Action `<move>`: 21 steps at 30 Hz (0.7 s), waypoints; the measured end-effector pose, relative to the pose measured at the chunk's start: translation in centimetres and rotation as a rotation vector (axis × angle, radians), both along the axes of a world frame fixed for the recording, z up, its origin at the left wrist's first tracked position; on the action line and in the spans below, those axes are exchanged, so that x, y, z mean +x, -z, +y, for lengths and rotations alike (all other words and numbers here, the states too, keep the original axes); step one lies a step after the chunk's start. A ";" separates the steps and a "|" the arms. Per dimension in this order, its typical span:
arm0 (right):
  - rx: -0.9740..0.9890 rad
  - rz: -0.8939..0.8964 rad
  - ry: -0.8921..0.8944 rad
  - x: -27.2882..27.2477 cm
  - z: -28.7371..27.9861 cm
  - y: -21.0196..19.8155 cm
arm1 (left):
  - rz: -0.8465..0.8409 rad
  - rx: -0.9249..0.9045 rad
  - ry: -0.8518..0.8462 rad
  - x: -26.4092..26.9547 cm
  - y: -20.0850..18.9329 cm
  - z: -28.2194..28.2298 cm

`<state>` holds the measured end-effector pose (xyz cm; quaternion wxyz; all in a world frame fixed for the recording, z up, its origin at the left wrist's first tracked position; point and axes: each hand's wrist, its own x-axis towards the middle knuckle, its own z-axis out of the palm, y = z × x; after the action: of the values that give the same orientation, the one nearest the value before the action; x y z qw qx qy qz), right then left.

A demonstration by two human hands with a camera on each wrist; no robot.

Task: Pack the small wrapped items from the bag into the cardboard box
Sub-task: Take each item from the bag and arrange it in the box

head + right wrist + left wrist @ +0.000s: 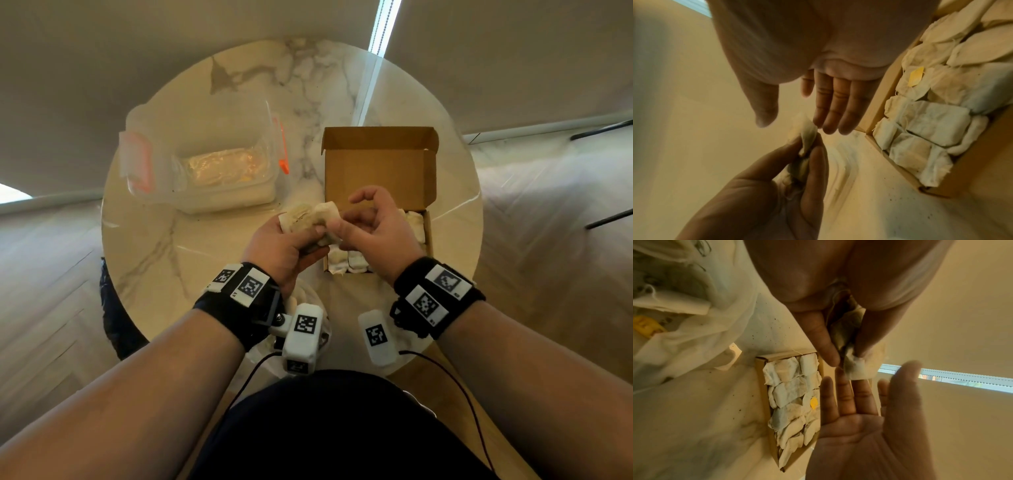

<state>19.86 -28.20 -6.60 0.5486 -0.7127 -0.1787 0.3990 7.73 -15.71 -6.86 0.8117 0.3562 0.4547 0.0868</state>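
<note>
My left hand (291, 240) grips a small bunch of pale wrapped items (318, 214) just left of the cardboard box (376, 171). In the left wrist view its fingers (818, 331) pinch the wrapped items (855, 368). My right hand (373, 226) hovers beside the bunch over the box's near-left corner. Its fingers (834, 104) are straight and hold nothing, close to the wrapped items (807, 134). The box's lid stands open. Several packed items (789, 391) fill its tray (879, 104). The clear zip bag (212, 154) lies at the left.
Everything sits on a round marble table (239, 85) with the floor all around. A white gauzy cloth (694, 321) with a yellow tag lies near the table's front edge. Dark crumbs (764, 331) dot the surface by the box.
</note>
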 end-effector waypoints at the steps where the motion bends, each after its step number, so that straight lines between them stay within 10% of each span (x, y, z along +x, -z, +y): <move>1: 0.001 -0.033 -0.015 0.0 -0.3 0.2 | 0.009 0.003 0.007 0.0 0.0 -0.1; 21: -0.546 -0.559 -0.268 -1.6 -0.9 7.9 | 0.244 0.025 -0.026 -4.2 1.3 1.2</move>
<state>18.31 -29.13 -14.47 0.2128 -0.8834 -0.2997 0.2907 3.54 -14.52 -8.20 0.7446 0.3683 0.5536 0.0589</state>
